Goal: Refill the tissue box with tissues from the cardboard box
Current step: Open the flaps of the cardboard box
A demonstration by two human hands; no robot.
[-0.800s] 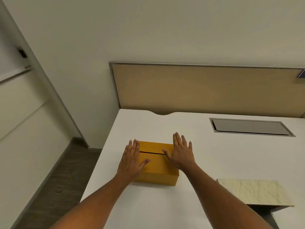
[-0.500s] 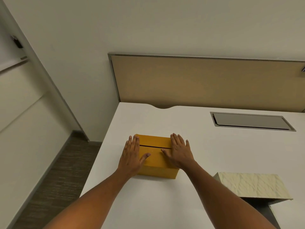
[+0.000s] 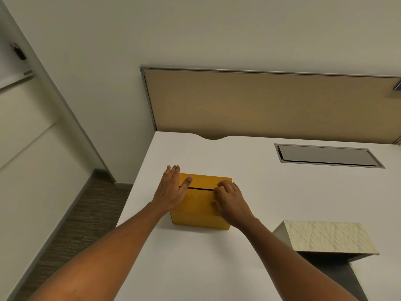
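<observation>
A yellow-brown cardboard box (image 3: 200, 205) stands closed on the white desk (image 3: 271, 192), with a dark slit between its two top flaps. My left hand (image 3: 171, 190) lies flat on the box's left end, thumb stretched across the top. My right hand (image 3: 230, 200) rests on the right end with its fingers curled down at the slit between the flaps. A tissue box cover (image 3: 325, 238) with a pale leaf pattern lies at the lower right, open and dark inside. No tissues show.
A beige partition panel (image 3: 271, 105) stands along the desk's far edge. A grey cable hatch (image 3: 327, 156) is set into the desk at the right. The desk's left edge drops to a grey carpet floor (image 3: 76, 224) beside a white wall.
My right hand's fingers have curled from flat down onto the slit of the box. My left thumb has slid further across the top. The view has shifted slightly.
</observation>
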